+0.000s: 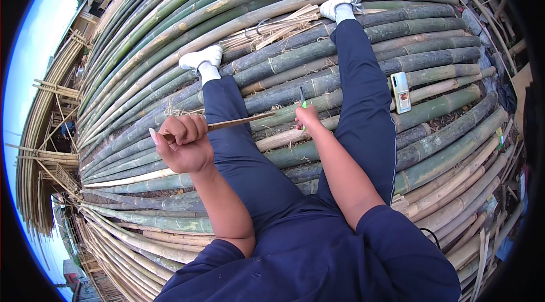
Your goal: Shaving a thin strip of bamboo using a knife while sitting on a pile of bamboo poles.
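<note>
My left hand (pixel 184 143) is raised above my left thigh with its fingers closed round a thin brown bamboo strip (pixel 241 121). The strip points rightward across my lap, and its tapered tip ends short of the other hand. Between my knees, my right hand (pixel 307 116) grips a slim knife with a bright green handle (pixel 304 105). Its narrow dark blade (pixel 301 93) points away from me. Blade and strip are apart. Much of the handle is hidden inside my fist.
I sit on a wide bed of green and tan bamboo poles (pixel 272 66), legs stretched out. Split bamboo strips (pixel 278 28) lie between my feet. A phone (pixel 401 93) rests beside my right leg. More poles are stacked on a rack (pixel 48 131) at far left.
</note>
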`<state>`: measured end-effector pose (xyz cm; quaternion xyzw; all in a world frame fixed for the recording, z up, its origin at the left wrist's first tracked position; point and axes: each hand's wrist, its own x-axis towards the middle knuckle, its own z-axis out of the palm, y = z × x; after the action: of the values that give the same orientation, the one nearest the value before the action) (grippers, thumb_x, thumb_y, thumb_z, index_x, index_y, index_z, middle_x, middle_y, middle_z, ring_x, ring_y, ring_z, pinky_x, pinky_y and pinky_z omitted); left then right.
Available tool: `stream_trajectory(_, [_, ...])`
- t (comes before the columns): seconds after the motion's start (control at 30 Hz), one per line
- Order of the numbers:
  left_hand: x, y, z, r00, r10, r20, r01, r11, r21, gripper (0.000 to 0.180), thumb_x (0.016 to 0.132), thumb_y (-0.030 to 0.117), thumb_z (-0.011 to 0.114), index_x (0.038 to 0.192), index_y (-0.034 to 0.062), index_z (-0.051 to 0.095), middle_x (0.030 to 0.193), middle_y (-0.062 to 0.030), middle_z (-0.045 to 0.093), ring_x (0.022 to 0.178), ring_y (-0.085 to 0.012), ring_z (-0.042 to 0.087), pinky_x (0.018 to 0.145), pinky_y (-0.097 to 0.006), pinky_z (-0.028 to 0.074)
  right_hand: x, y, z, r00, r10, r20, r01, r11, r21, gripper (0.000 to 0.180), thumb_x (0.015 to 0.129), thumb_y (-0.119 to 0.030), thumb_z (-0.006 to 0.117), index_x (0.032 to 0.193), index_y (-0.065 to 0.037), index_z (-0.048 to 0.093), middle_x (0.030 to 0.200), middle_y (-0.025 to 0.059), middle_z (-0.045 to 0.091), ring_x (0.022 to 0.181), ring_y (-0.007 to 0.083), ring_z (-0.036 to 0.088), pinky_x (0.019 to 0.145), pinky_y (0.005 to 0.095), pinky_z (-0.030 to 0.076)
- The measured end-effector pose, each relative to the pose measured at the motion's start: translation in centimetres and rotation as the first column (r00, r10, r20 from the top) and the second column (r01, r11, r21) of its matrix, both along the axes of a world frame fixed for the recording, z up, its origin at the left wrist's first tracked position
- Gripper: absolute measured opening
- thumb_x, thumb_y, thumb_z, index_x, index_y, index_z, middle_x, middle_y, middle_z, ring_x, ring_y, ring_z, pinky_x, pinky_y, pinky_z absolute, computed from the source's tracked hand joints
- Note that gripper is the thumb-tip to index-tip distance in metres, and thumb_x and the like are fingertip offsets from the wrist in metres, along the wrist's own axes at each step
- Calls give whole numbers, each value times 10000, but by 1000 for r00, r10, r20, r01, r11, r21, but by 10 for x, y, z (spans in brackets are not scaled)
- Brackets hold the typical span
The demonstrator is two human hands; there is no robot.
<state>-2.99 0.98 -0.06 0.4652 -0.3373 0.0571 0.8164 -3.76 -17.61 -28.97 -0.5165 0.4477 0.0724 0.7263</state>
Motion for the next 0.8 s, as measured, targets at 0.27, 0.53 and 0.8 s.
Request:
stream_trajectory(0.27, [0, -4, -4, 999, -32, -17, 32, 999, 16, 491, 978, 444, 302, 603, 128, 282, 473, 14, 246, 442, -105, 158, 429, -287, 156, 4, 0, -7, 996, 83, -31, -84, 995, -46, 252, 829, -118, 469, 1004, 54, 523, 752, 134, 580, 498, 177, 501, 431, 352, 470])
stream_trajectory(0.53, [5, -10, -9, 999, -37, -20, 37, 999, 6, 518, 976, 480, 325, 600, 127, 279, 473, 23, 235, 433, -96, 143, 421, -274, 148, 4, -3, -13, 985, 150, -86, -163, 974, -160, 257, 796, -127, 469, 934, 57, 584, 758, 151, 609, 521, 199, 551, 471, 360, 470])
stream_trajectory(0.8, [4, -13, -11, 998, -56, 8, 55, 995, 81, 551, 972, 551, 289, 597, 150, 248, 465, 39, 182, 423, -92, 103, 411, -277, 123, 0, -3, 7, 994, 100, -39, -107, 959, -261, 333, 744, -182, 523, 980, -5, 675, 1029, 229, 657, 1026, 364, 611, 880, 397, 460])
